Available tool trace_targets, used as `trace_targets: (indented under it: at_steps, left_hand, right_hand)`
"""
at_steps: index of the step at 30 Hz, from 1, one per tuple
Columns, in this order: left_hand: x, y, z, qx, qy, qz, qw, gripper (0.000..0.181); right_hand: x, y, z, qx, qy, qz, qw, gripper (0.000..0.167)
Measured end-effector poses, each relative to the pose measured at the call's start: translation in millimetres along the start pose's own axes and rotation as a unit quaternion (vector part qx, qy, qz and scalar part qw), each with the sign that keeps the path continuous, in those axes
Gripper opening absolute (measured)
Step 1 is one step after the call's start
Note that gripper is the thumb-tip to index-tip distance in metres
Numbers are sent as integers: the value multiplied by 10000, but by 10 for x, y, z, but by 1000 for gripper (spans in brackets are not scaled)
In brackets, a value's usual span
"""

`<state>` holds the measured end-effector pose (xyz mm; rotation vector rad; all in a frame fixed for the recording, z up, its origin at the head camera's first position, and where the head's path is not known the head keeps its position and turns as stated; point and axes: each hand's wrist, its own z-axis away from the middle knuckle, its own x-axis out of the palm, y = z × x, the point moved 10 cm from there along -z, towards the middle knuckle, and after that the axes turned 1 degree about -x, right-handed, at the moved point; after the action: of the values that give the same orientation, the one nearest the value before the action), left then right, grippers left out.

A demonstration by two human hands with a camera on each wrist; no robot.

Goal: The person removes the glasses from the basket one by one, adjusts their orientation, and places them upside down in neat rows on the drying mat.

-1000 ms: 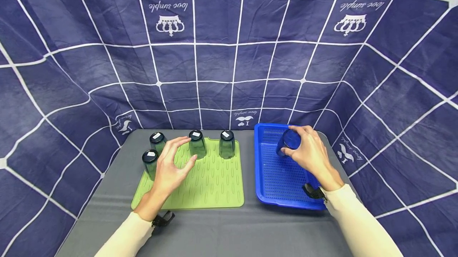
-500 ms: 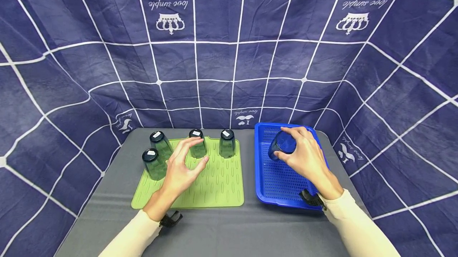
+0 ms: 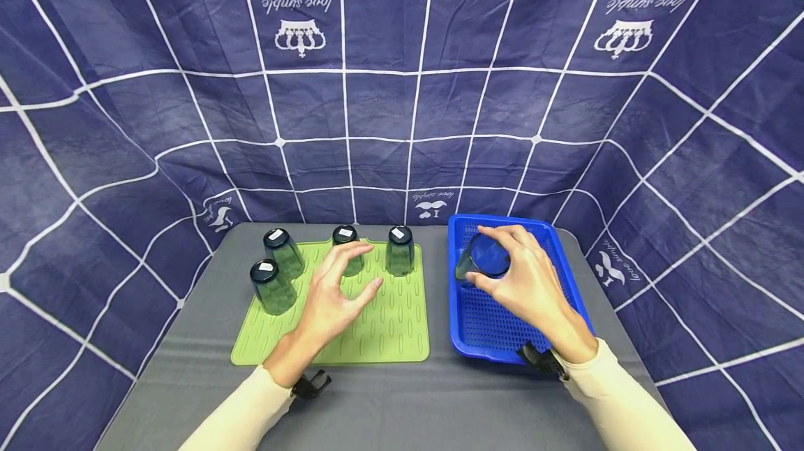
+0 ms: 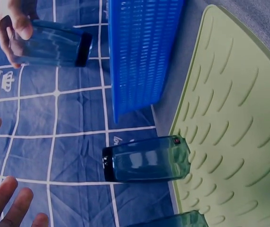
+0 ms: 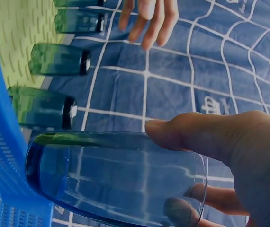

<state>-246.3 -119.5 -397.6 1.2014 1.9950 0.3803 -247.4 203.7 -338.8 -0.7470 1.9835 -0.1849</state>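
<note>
My right hand grips a clear blue-tinted drinking glass near its rim, thumb on one side and fingers on the other. The glass is held upright, base down, above the blue plastic basket. Over the green drying mat, my left hand hovers with thumb and fingers spread, nothing between them. Several similar glasses stand upside down on the mat: one front left, one behind it, one at the back middle, partly behind my left fingers, and one back right.
The mat and basket lie side by side on a grey cloth-covered table, with a strip of table between them. A blue cloth with white grid lines hangs behind and at both sides. The basket has perforated walls and a raised rim.
My right hand has carried the glass leftward, from the basket's back right toward its left rim. The left hand has shifted right over the mat, uncovering the two left glasses.
</note>
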Motion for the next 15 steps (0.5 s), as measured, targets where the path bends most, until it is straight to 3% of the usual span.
trace_targets:
  at_steps: [15]
  left_hand:
    - [248, 169, 4, 152, -405, 164, 9989, 66]
  right_hand:
    - [125, -304, 78, -61, -204, -249, 9995, 78]
